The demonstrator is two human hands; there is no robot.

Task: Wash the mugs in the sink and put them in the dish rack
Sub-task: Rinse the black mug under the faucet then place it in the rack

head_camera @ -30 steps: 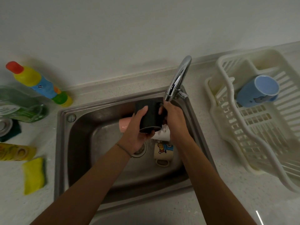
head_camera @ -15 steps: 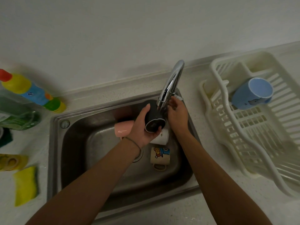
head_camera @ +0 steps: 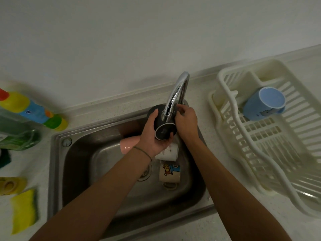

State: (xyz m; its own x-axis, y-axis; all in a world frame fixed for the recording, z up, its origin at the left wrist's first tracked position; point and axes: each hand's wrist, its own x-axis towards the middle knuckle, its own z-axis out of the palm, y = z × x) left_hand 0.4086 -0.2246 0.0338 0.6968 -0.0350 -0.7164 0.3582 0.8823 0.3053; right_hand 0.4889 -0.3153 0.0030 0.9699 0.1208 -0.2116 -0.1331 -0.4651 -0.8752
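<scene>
A person stands at a steel sink (head_camera: pixel 57 171), both arms reaching in toward the tap (head_camera: pixel 177 94). On the counter at far left lie a yellow sponge (head_camera: pixel 23 211) and a row of bottles (head_camera: pixel 34 110). In the basin, a pink mug (head_camera: pixel 130 145) lies on its side against the back wall, partly hidden by the left wrist. The left hand (head_camera: pixel 151 136) cups a black mug (head_camera: pixel 163 122) from the side and below, fingers wrapped round its body. The mug is tipped over, its base facing the camera and its long axis running back and up toward the spout, mouth apparently under the tap's outlet. Below it sit a white mug (head_camera: pixel 169 152) and a cartoon-printed mug (head_camera: pixel 170 173), mouth down near the drain. The right hand (head_camera: pixel 186 122) is just beside the black mug, fingers curled near the tap's base; whether it grips the mug's rim or the tap lever cannot be told. At right, well apart across the counter, a white dish rack (head_camera: pixel 260 141) already holds a blue mug (head_camera: pixel 264 103). The rack lies to the right of both hands, so the right hand is the nearer for the coming transfer.
</scene>
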